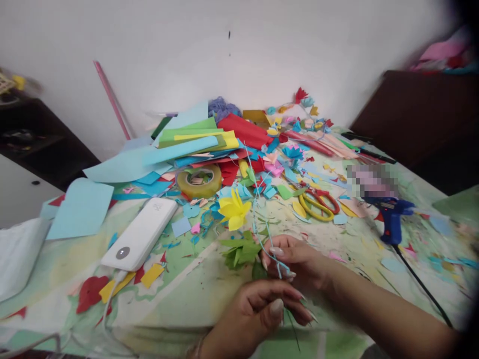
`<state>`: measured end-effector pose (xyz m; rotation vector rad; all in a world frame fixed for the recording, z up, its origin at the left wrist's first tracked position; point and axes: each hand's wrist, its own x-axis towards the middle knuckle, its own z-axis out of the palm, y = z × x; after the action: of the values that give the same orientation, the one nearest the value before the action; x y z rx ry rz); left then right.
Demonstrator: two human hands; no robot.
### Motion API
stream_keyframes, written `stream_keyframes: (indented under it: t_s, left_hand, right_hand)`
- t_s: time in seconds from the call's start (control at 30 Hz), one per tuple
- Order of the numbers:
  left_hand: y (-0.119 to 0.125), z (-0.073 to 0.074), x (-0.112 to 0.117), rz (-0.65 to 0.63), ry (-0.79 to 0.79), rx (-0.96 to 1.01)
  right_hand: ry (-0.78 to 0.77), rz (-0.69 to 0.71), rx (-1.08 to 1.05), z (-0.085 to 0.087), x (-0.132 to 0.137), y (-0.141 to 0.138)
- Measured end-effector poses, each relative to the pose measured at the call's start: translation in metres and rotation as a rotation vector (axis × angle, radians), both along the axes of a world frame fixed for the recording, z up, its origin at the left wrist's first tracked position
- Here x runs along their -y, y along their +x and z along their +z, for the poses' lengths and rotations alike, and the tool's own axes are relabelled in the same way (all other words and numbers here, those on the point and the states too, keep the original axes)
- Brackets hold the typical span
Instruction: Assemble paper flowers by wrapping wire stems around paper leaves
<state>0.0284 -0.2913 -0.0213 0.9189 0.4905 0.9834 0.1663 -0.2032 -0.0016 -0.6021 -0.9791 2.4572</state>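
My right hand [295, 259] pinches a light blue string [255, 214] between thumb and fingers. The string loops up over the table and crosses itself near the fingertips. Just below it, my left hand [258, 304] is curled, with a thin dark green stem [294, 329] coming out beneath its fingers. A green paper flower [241, 253] with pointed petals lies left of my right fingertips; whether it joins the stem is hidden by my hands. Beyond it is a yellow paper flower [235, 209].
Left are a white power bank [140, 234] with a cable and a tape roll [198, 182]. Coloured paper sheets [179, 149] are piled behind. Yellow-handled scissors [316, 207] and a blue glue gun [391, 219] with its cord lie right. Paper scraps cover the cloth.
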Motion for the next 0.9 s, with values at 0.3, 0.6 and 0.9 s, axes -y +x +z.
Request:
stream_keyframes:
  t_s: [0.3,0.6,0.9]
  left_hand:
    - [-0.06,0.034,0.018,0.841,0.895,-0.955]
    - [-0.063,0.072,0.017,1.379,1.113,-1.644]
    - [-0.078,0.062,0.011,1.194,0.977,-1.728]
  right_hand:
    - [0.211,-0.179,0.012,0.053,-0.008,-0.025]
    - [0.279,-0.362,0.207,0.059,0.016,-0.101]
    - [0.224,-0.326,0.205,0.034,0.013,-0.112]
